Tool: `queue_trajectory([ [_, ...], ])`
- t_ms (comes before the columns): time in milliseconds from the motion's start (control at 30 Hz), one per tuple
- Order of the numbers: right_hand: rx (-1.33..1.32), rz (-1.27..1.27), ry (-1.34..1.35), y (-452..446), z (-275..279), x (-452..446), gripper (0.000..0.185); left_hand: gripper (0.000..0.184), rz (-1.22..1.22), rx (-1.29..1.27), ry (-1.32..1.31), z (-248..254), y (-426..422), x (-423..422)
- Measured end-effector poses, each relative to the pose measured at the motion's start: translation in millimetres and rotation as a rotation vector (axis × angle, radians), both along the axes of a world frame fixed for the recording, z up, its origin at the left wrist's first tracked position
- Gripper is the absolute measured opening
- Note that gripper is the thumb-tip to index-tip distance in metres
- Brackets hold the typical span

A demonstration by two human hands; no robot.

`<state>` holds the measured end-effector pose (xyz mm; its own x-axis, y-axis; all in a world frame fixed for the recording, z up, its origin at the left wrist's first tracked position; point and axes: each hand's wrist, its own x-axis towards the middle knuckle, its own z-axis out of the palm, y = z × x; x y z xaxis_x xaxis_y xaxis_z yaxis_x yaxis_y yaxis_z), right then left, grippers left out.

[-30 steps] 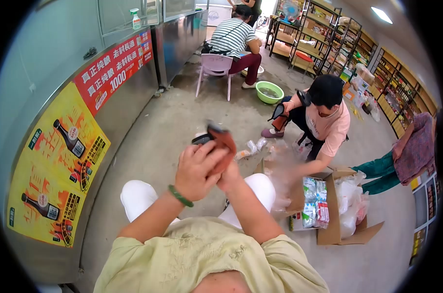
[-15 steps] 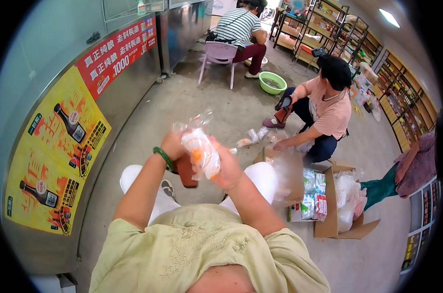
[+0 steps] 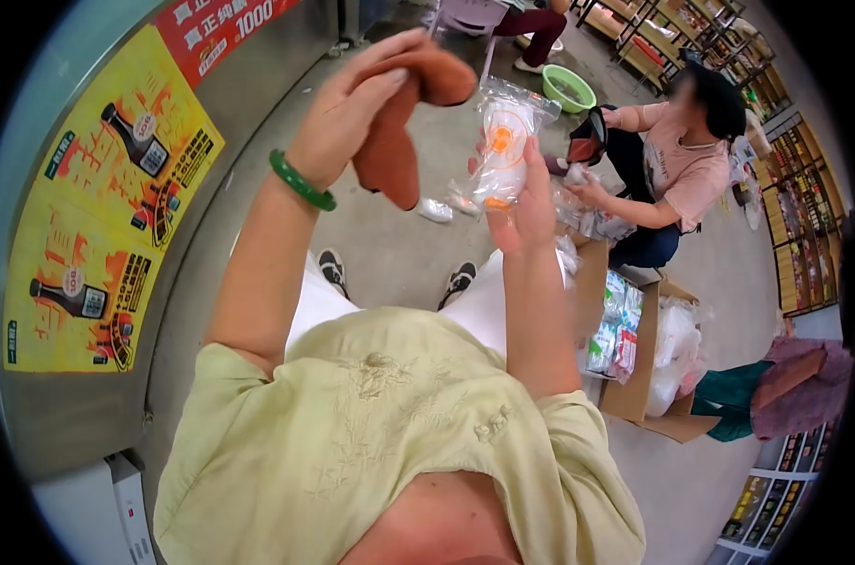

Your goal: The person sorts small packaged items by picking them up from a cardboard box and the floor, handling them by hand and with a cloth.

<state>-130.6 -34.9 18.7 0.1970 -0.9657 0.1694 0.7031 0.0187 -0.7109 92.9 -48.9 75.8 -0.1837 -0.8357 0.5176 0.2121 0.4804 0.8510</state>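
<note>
My left hand (image 3: 352, 108), with a green bangle at the wrist, is wrapped round a folded reddish-brown item (image 3: 395, 141) and holds it up left of centre. To its right, my right hand (image 3: 524, 202) grips a clear plastic packet (image 3: 503, 151) with white contents and orange print. The packet stands upright, apart from the brown item. Small white packets (image 3: 435, 210) lie on the floor below and between the hands.
A person in a pink shirt (image 3: 686, 169) crouches at the right, holding a dark and brown item. Near them are cardboard boxes (image 3: 635, 391) with packets and bags, and a green basin (image 3: 569, 89). A metal counter (image 3: 249, 132) stands at left.
My hands have moved apart and up, the left one raising the brown item, the right one keeping the packet. The view has tilted down. The crouching person's hands have come together.
</note>
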Motion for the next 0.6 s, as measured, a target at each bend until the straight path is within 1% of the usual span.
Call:
queue_trajectory([
  [33,0.009,0.007,0.006,0.6,-1.5,2.7,0.044,0.040,0.004,0.013,-0.018,8.9,7.8,-10.0],
  [100,0.001,-0.088,0.069,0.0,-2.1,12.0,0.043,0.041,0.135,-0.211,-0.252,6.2,9.9,-33.7],
  [133,0.000,-0.080,0.073,0.4,-0.7,16.3,0.043,0.045,0.044,-0.075,-0.207,1.4,16.8,-49.3],
  [167,0.019,-0.078,0.035,1.7,1.6,19.7,0.043,0.045,0.049,-0.077,-0.204,-11.8,20.8,-59.3],
  [200,0.036,-0.080,-0.004,2.5,3.7,20.8,0.043,0.047,0.219,-0.225,-0.366,-28.5,22.4,-68.5],
  [233,0.028,-0.084,-0.007,4.3,4.1,19.1,0.043,0.050,0.385,-0.378,-0.530,-33.4,26.0,-73.3],
  [267,0.109,-0.096,-0.065,7.4,3.1,14.9,0.044,0.050,0.378,-0.387,-0.527,-37.4,30.2,-75.0],
  [300,0.196,-0.108,-0.120,9.6,1.8,10.7,0.046,0.052,0.278,-0.385,-0.573,-40.4,37.6,-75.5],
  [333,0.206,-0.170,-0.095,11.8,3.7,9.0,0.046,0.054,0.175,-0.372,-0.618,-44.7,45.7,-74.9],
  [367,0.221,-0.178,-0.095,9.3,-2.5,4.0,0.046,0.054,0.163,-0.359,-0.619,-48.0,52.5,-72.9],
  [433,0.202,-0.116,-0.243,-2.5,-7.6,-7.0,0.045,0.050,0.019,-0.193,-0.543,-48.2,57.4,-65.3],
  [467,0.188,-0.122,-0.274,-4.9,-7.3,-12.4,0.044,0.050,0.015,-0.201,-0.549,-52.4,55.4,-60.1],
  [500,0.178,-0.129,-0.283,-10.7,-7.5,-19.2,0.044,0.046,-0.057,-0.084,-0.661,-62.9,51.7,-54.6],
  [533,0.054,0.087,-0.477,-19.4,-8.0,-28.6,0.045,0.042,-0.128,0.035,-0.771,-74.1,47.9,-49.6],
  [567,-0.078,0.307,-0.662,-25.5,-8.6,-35.8,0.045,0.042,-0.132,0.022,-0.778,-87.4,45.6,-44.9],
  [600,-0.078,0.221,-0.583,-25.0,-3.6,-38.2,0.045,0.037,-0.036,0.081,-0.772,-100.8,41.1,-40.2],
])
